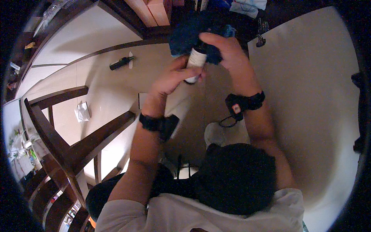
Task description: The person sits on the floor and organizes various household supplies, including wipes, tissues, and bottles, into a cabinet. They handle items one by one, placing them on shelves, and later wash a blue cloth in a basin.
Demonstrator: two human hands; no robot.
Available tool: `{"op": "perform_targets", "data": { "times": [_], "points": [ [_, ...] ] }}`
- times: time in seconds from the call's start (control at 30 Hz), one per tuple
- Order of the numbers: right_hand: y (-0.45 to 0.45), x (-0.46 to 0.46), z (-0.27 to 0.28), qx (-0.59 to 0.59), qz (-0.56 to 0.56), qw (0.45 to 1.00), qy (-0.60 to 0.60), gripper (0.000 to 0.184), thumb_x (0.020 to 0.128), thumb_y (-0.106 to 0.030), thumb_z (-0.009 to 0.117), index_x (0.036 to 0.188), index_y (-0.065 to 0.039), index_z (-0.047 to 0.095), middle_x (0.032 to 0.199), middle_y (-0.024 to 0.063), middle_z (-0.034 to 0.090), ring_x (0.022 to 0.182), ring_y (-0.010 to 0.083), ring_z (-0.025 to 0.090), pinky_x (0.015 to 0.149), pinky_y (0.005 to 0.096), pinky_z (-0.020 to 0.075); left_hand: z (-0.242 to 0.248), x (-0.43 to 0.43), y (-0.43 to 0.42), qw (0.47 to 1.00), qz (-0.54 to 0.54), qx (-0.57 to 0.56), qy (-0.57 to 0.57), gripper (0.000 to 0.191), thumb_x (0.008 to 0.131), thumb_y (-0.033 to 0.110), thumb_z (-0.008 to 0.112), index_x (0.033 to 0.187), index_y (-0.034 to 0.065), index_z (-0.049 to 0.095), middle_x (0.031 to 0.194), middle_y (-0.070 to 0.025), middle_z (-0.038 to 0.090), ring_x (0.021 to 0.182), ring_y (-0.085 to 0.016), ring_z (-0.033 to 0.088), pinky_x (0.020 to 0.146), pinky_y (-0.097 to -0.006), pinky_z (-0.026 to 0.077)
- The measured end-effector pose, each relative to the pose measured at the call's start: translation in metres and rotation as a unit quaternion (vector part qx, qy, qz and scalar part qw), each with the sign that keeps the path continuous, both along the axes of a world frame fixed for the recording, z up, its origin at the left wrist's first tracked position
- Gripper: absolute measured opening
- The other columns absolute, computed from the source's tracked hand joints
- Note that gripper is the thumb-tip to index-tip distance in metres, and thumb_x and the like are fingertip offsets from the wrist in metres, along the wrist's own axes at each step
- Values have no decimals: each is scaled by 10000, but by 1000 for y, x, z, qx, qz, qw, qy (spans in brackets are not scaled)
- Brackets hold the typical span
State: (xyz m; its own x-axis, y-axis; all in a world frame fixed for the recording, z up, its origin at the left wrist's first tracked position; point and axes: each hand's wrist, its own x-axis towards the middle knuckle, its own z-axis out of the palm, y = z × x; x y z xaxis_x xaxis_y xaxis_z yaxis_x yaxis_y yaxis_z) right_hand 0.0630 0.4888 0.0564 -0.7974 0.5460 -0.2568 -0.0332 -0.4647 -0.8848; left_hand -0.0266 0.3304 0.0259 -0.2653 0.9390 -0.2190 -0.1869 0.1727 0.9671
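Observation:
My left hand (pixel 179 74) grips a white ribbed cylindrical bottle (pixel 197 59) with a black top, held at a tilt. Close above that top is my right hand (pixel 224 47), blurred, with its thumb reaching toward it. A dark blue cloth (pixel 184 36) spreads behind the bottle and around the right hand's fingers. Those fingers are partly hidden, so whether they hold the cloth or the bottle's top is unclear. Black bands circle both wrists.
Dark wooden furniture legs and rails (pixel 101 130) stand on the left. On the pale floor lie a dark elongated object (pixel 120 63) and a crumpled white piece (pixel 82 111). Pinkish boxes (pixel 158 13) are at the top. A pale wall or panel (pixel 304 87) runs along the right.

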Motion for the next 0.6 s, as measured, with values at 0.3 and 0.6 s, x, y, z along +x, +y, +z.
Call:
{"op": "perform_targets", "data": {
  "times": [0.3, 0.6],
  "points": [
    [-11, -16, -2, 98, -117, 988, 37, 241, 800, -164, 746, 1014, -71, 684, 932, -1, 685, 790, 126, 650, 705, 275, 531, -4, 24, 19, 809, 215, -81, 541, 362, 831, 208, 691, 1057, 6, 493, 940, -172, 634, 772, -358, 644, 656, -398, 509],
    [-27, -5, 3, 194, -68, 979, 13, 269, 822, -232, 734, 1008, -50, 666, 938, 19, 685, 813, 154, 647, 734, 333, 531, 4, 4, 9, 954, 119, -8, 275, 238, 881, 157, 650, 1053, 17, 564, 960, -47, 651, 866, -198, 618, 785, -355, 507]
  ]
}}
